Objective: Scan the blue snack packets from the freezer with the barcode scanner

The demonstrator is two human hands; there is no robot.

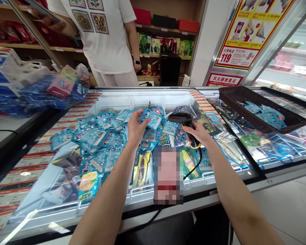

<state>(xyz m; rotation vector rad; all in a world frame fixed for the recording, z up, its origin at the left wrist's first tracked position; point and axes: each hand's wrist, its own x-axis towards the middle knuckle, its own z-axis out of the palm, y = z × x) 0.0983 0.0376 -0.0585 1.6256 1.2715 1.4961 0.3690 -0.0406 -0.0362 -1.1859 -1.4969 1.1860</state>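
My left hand (137, 128) pinches a small blue packet (153, 119) by its left side, its printed label side facing up. To the right, my right hand (197, 132) grips the handle of a black barcode scanner (181, 117), whose head points left toward the packet. A cable runs down from the scanner's yellow-ringed base. Beneath both hands, a pile of similar blue packets (91, 136) spreads over the glass top of a freezer (142, 98). One more blue packet (170, 128) lies just under the scanner head.
A dark brown basket (265, 127) with several blue packets stands on the right. Plastic-wrapped boxes (63, 81) are stacked at the left. A pixelated object (168, 175) sits at the freezer's front edge. Across the freezer stands a person (104, 44) in a white shirt, before shelves.
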